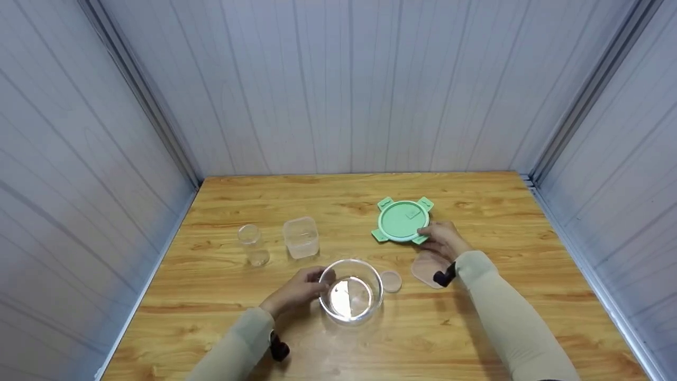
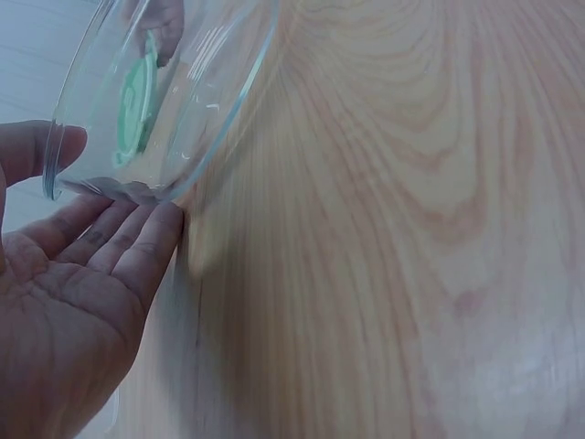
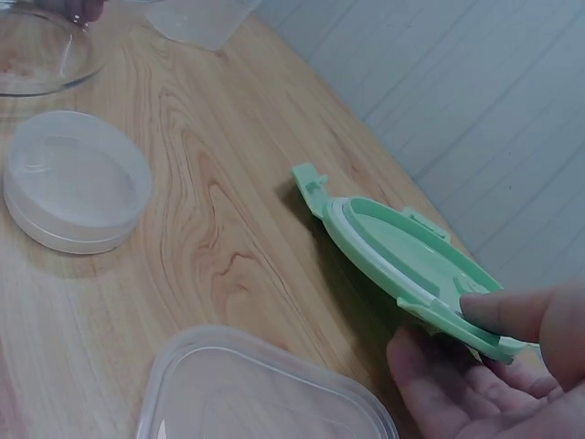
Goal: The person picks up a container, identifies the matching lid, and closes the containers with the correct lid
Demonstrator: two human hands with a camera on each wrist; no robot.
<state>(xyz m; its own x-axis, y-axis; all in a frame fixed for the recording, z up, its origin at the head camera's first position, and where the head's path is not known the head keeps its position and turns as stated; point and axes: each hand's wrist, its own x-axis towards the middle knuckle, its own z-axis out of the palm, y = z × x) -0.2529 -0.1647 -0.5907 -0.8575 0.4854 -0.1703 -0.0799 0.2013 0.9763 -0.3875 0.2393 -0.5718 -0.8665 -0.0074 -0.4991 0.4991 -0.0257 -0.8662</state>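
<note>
A round clear glass bowl (image 1: pixel 350 312) sits on the wooden table in front of the person. The left hand (image 1: pixel 299 291) grips its left side; in the left wrist view the thumb (image 2: pixel 69 146) hooks over the rim and the fingers lie along the outer wall. At the right, the right hand (image 1: pixel 443 238) pinches the near right edge of a green round lid (image 1: pixel 403 221) with clip tabs. The thumb is on top and the other fingers are beneath. In the right wrist view this lid (image 3: pixel 402 256) tilts, its far side raised over the table.
A small round clear lid (image 1: pixel 391 281) lies just right of the bowl. Below the right hand lies a clear rounded-corner lid (image 1: pixel 427 269). Farther left stand a clear square container (image 1: pixel 301 238) and a clear cylindrical jar (image 1: pixel 254 246). White panel walls (image 1: pixel 328 90) enclose the table (image 1: pixel 254 196).
</note>
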